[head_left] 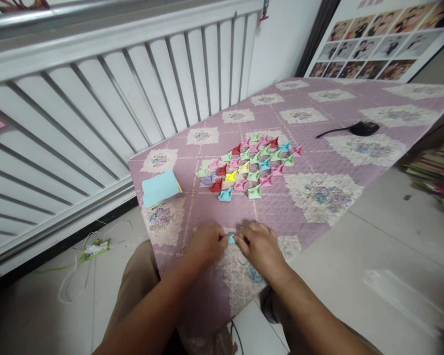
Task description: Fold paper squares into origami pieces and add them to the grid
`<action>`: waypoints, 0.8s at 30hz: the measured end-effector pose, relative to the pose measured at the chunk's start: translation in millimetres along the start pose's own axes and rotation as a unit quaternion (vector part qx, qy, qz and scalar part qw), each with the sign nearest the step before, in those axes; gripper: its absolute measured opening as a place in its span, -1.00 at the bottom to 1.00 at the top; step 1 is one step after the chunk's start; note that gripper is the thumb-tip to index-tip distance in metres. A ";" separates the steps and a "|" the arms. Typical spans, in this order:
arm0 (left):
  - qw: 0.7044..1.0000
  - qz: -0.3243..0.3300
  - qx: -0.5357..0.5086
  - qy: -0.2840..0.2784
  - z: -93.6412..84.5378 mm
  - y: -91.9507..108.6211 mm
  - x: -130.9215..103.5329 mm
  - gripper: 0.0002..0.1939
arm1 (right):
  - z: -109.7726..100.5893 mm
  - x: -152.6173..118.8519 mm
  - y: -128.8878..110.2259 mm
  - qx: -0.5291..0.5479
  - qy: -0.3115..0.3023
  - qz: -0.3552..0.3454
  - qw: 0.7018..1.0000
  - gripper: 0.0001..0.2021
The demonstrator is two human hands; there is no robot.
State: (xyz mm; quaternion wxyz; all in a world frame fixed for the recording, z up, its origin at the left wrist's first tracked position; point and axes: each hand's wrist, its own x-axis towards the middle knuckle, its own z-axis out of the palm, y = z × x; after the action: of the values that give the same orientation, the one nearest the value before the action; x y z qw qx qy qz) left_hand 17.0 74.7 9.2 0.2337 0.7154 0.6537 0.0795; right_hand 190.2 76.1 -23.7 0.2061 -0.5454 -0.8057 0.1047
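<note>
A small piece of light blue paper [231, 238] lies between my hands near the front of the table, its ends hidden by fingers. My left hand [209, 242] pinches its left end, and my right hand [258, 244] grips the right end. Beyond them, several small folded paper pieces in pink, green, red, yellow and blue stand in slanting rows, among them a yellow one [231, 176] and a blue one [225, 195]. To the left sits a stack of square paper [160, 188] with a light blue sheet on top.
The table [207, 212] has a purple floral cloth. A black object with a cord [364, 128] lies on its right part. Behind the left edge stands a white radiator [133, 93]. Cables and a power strip [96, 249] are on the floor at left.
</note>
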 end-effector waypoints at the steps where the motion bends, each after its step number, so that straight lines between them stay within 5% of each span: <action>1: 1.000 -0.004 0.001 -0.009 -0.5 -0.5 1.0 -0.81 | 0.3 0.3 -0.4 -0.004 0.002 0.004 1.000 -0.80; 13: 0.983 0.054 0.088 -0.154 -11.8 -13.5 30.9 -0.70 | 0.7 4.5 -3.4 -0.003 0.022 0.048 0.999 -0.78; 24: 0.965 0.080 0.159 -0.193 -24.5 -7.7 46.6 -0.65 | 2.5 6.0 -4.1 -0.034 0.032 0.069 0.997 -0.80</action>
State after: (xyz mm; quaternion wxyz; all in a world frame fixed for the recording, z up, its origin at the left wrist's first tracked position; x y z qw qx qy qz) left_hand 6.0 126.0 18.4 0.2312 0.7952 0.5409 -0.1469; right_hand 183.7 80.2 -23.0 0.2057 -0.6096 -0.7620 0.0739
